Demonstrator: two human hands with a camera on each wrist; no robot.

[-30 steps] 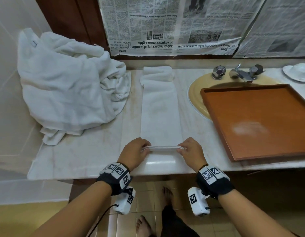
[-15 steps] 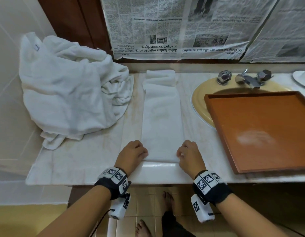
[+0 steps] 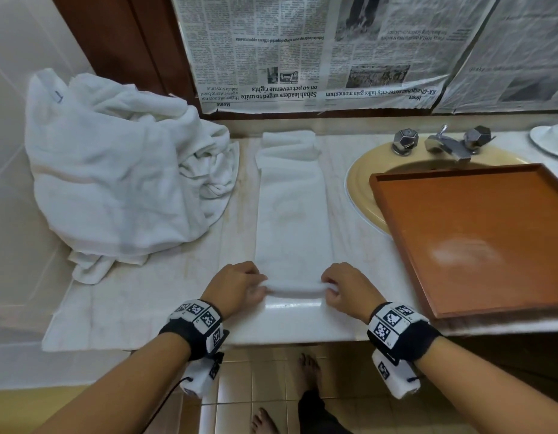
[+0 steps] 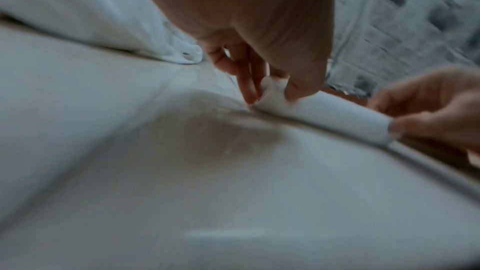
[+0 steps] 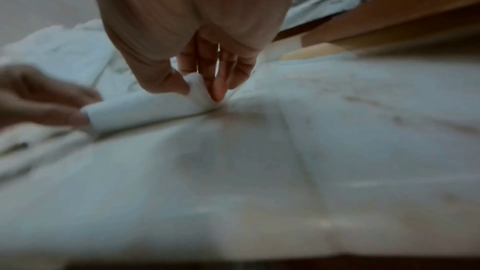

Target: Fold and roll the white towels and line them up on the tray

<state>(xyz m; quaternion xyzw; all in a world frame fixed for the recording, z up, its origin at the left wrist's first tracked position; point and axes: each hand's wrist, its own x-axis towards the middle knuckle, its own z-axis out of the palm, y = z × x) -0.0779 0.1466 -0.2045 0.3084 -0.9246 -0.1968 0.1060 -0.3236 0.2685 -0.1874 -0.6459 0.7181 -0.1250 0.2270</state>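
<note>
Both hands, left hand point(image 3: 240, 285) and right hand point(image 3: 349, 288), pinch the folded towel's point(image 3: 291, 214) rolled near end; the wrist views are blurred.

both hands point(image 3: 237, 285) point(image 3: 349, 288) knuckles up, fingers curled, pinching towel roll point(image 3: 294, 288)

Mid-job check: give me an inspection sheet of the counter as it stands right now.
Surface: marble counter, stained, with a yellow sink on the right.
Job's things: folded towel strip lies flat, its near end rolled into a small roll; wooden tray sits over the sink, no towels on it.
Clutter: heap of white towels on the left; white dish far right.
Hands: left hand and right hand each pinch one end of the roll.
Cables: a dark cable hangs from the left wrist camera.
Surroundings: newspaper over the back wall; faucet; tiled floor.
</note>
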